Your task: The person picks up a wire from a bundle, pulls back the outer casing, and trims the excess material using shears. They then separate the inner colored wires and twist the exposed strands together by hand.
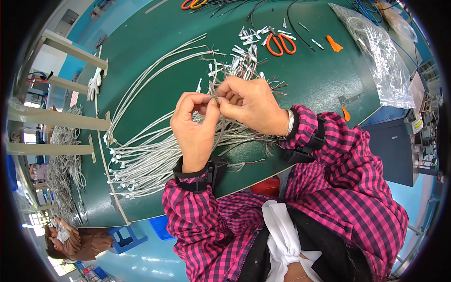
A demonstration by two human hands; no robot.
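Fingers (212, 104) of both hands pinch thin grey wire (217, 123) between fingertips, above wire bundle (155, 155).

thin grey cable (219, 123), pinched upright (end hidden)

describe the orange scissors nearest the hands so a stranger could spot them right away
Start at the green table and look past the right hand toward its far side. Just beyond the scatter of small white connector pieces lie the orange-handled scissors, closed. A second orange pair sits at the far edge, partly cut off; this pair is fully visible.
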